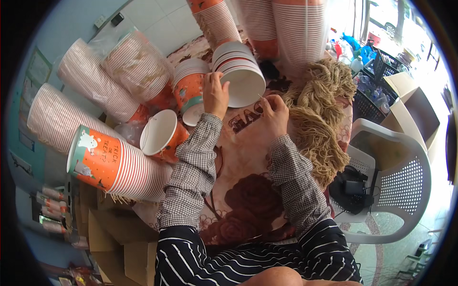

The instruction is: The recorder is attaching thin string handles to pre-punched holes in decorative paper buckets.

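Observation:
A white-lined paper bucket [244,87] lies tipped on its side, its mouth facing me, at the front of a short nested row. My left hand [216,97] is closed at its left rim, with the fingers bent and partly hidden. To the right of the mouth, my right hand [275,113] pinches a thin pale strand, probably a cord end, whose tip points at the rim. Left of my left hand stands a short stack of orange paper buckets [187,88]. A heap of beige cords [318,114] lies beyond my right hand.
Tall nested stacks of paper buckets [298,35] stand at the back; another stack [121,164] leans at the left beside a single bucket [162,133]. A flowered cloth [243,157] covers the table. A white plastic chair [405,186] and cardboard box [415,107] are at the right.

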Demonstrator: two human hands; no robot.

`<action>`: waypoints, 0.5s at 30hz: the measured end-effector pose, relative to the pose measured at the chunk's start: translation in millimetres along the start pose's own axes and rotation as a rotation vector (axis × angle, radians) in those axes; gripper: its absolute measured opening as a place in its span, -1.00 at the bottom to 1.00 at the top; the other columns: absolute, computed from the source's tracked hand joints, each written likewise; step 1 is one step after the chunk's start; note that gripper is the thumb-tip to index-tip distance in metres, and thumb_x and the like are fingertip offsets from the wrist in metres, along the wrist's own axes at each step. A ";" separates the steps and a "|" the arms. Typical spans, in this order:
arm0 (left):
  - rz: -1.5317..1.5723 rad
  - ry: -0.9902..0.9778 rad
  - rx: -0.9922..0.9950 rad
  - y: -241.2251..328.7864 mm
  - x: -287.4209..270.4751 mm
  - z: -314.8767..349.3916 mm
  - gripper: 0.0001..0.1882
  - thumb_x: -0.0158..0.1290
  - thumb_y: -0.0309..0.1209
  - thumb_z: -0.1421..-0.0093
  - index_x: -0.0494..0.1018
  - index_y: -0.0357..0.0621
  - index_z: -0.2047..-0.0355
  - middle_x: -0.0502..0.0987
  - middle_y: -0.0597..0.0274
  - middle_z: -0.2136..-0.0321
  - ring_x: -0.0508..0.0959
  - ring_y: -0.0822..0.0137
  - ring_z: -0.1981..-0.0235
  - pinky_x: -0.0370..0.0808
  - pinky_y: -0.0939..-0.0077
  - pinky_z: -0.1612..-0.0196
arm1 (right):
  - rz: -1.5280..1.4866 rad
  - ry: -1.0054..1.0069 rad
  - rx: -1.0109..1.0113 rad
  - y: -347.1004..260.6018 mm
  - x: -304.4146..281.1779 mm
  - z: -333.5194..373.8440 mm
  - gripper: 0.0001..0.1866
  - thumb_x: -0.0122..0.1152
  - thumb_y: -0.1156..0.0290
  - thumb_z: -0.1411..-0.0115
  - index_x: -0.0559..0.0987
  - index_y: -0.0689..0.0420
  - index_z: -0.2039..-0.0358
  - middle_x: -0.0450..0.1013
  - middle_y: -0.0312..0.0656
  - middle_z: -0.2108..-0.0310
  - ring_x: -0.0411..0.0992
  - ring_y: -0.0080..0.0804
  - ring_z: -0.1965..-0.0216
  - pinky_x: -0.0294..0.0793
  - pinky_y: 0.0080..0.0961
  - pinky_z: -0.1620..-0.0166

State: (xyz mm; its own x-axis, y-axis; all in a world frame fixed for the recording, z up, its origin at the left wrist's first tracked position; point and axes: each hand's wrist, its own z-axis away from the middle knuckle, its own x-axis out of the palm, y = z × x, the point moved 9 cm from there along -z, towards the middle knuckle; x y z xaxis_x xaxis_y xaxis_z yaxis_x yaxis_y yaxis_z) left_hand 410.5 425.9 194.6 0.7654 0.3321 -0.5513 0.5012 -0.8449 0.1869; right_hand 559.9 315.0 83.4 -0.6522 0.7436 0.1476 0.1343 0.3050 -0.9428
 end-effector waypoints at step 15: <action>-0.071 -0.114 -0.081 -57.6 14.1 -4.9 -0.85 0.10 -0.56 -0.03 0.35 -0.25 0.40 0.48 -0.01 0.50 0.53 0.00 0.45 0.44 0.16 0.36 | -0.627 -0.189 0.258 91.9 40.6 -28.2 -0.86 0.07 0.31 -0.32 0.40 0.08 0.32 0.25 -0.32 -0.17 0.31 -0.68 0.08 0.29 -0.64 0.00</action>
State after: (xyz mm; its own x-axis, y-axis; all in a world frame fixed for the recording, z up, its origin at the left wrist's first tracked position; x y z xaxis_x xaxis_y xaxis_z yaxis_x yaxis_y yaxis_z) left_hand 394.4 481.3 180.0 0.6783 0.3359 -0.6535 0.5867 -0.7830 0.2066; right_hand 566.8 390.0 11.3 -0.6701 0.3504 0.6543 -0.4757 0.4739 -0.7410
